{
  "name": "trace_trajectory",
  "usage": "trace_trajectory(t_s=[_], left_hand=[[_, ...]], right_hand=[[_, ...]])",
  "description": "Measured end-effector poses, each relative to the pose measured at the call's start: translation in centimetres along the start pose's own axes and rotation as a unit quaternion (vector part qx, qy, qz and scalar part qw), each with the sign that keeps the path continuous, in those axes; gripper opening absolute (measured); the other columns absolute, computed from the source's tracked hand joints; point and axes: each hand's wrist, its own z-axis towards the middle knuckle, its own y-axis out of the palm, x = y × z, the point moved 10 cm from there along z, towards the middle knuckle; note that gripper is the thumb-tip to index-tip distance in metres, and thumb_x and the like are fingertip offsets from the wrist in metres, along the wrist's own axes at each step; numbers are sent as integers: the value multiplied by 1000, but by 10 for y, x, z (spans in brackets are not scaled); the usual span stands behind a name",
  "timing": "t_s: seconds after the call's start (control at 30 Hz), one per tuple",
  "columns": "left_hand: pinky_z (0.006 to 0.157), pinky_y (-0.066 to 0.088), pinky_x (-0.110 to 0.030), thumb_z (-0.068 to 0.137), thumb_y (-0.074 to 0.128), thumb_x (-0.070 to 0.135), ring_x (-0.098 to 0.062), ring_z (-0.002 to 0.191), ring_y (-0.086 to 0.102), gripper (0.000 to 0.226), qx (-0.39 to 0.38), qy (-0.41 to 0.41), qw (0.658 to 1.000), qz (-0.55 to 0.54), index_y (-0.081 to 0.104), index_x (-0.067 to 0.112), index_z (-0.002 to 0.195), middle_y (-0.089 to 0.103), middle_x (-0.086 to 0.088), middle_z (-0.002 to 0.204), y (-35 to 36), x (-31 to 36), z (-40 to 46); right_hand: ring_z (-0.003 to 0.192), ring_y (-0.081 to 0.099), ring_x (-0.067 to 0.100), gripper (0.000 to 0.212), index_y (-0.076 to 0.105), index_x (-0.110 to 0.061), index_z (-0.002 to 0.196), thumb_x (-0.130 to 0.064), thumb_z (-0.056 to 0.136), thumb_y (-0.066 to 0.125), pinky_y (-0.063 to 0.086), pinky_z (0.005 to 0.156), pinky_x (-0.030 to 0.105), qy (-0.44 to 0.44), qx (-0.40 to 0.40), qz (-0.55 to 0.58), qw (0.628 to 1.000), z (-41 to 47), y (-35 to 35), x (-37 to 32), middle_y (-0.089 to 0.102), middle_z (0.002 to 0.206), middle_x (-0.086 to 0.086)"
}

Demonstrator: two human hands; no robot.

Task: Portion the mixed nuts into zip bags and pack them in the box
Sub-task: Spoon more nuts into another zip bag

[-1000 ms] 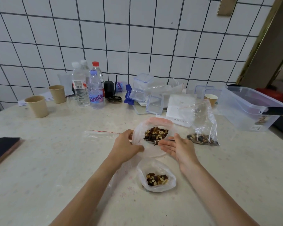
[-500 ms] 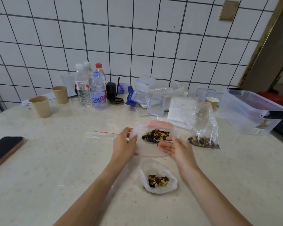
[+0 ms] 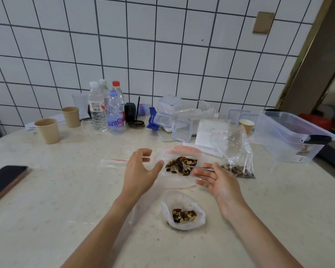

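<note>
Nuts [image 3: 181, 165] heaped w/ spoon [image 3: 200, 167] in clear tub [image 3: 179, 182], centre of surface [image 3: 66, 200]. Left hand [image 3: 138, 171] and right hand [image 3: 215, 180] flank it, fingers wide, holding nothing. Open zip bag [image 3: 183, 209] w/ nuts just nearer; another bag [image 3: 234, 151] right. Storage box [image 3: 290, 136] far right; tiled wall [image 3: 162, 45] behind.

Mixed nuts [image 3: 181, 165] fill a central container, a near open zip bag [image 3: 183, 209], a right upright bag [image 3: 234, 151]; the clear box [image 3: 290, 136] sits far right.
</note>
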Motion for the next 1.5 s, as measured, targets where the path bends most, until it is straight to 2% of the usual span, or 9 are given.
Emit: trace_trajectory(t_s=[0.13, 0.23, 0.47, 0.7, 0.87, 1.03, 1.1, 1.3, 1.5], left_hand=[[76, 46, -22, 90, 75, 43, -2, 96, 59, 35, 32, 60, 996, 50, 63, 28, 119, 57, 13, 116, -18, 25, -12], [65, 42, -15, 92, 67, 49, 2, 79, 61, 14, -20, 66, 996, 64, 66, 36, 98, 63, 17, 100, -16, 37, -27], [59, 46, -18, 90, 56, 67, -6, 60, 63, 33, -147, 28, 988, 50, 69, 37, 85, 70, 11, 83, 8, 30, -79], [60, 49, -19, 94, 72, 37, -3, 53, 57, 10, -172, 9, 985, 23, 76, 31, 87, 71, 8, 87, 19, 28, -82], [62, 54, -25, 95, 73, 29, -9, 55, 62, 11, -175, -2, 985, -3, 78, 29, 85, 71, 6, 85, 22, 25, -77], [54, 49, -19, 95, 73, 27, -8, 49, 63, 10, -168, -2, 986, 5, 77, 28, 86, 71, 6, 87, 22, 19, -69], [54, 50, -17, 95, 73, 27, -10, 51, 65, 10, -164, 13, 986, 29, 76, 29, 86, 72, 9, 87, 21, 19, -68], [57, 48, -12, 94, 72, 34, -3, 60, 68, 7, -166, 56, 982, 69, 74, 35, 88, 72, 17, 89, 17, 18, -69], [60, 47, -17, 86, 71, 58, -2, 65, 66, 22, -105, 62, 989, 78, 70, 36, 89, 70, 16, 84, -4, 21, -47]], right_hand=[[86, 78, 34, 42, 65, 0, 106, -28, 113, 35, 61, 70, 38, -27, -14, -5, 1000, -17, -7, -24, 77, 91, 25], [78, 77, 34, 43, 65, 2, 103, -27, 113, 35, 59, 65, 37, -39, -26, 1, 999, -35, -15, -38, 75, 82, 25], [68, 72, 39, 45, 64, 2, 92, -28, 112, 37, 52, 61, 40, -15, -24, 2, 1000, -71, -40, -35, 66, 68, 24], [73, 71, 37, 45, 68, 0, 96, -33, 111, 39, 57, 60, 35, -85, -57, -146, 984, -87, -42, -26, 74, 74, 21], [68, 61, 17, 36, 66, -31, 93, -43, 110, 37, 50, 67, 30, -283, -125, -393, 866, -117, -20, -51, 70, 84, -9], [82, 55, 4, 41, 65, -19, 101, -41, 110, 33, 49, 69, 28, -435, -174, -531, 706, -146, 8, -64, 57, 85, -16], [81, 58, 6, 40, 66, -21, 102, -43, 110, 34, 49, 70, 27, -422, -168, -516, 726, -142, 6, -66, 59, 86, -17], [71, 67, 22, 42, 69, -20, 91, -45, 109, 41, 55, 67, 30, -261, -83, -245, 930, -105, -24, -67, 74, 80, 8], [72, 74, 31, 44, 66, 0, 97, -33, 111, 40, 56, 52, 33, -110, -29, -67, 991, -67, -38, -42, 72, 74, 21]])
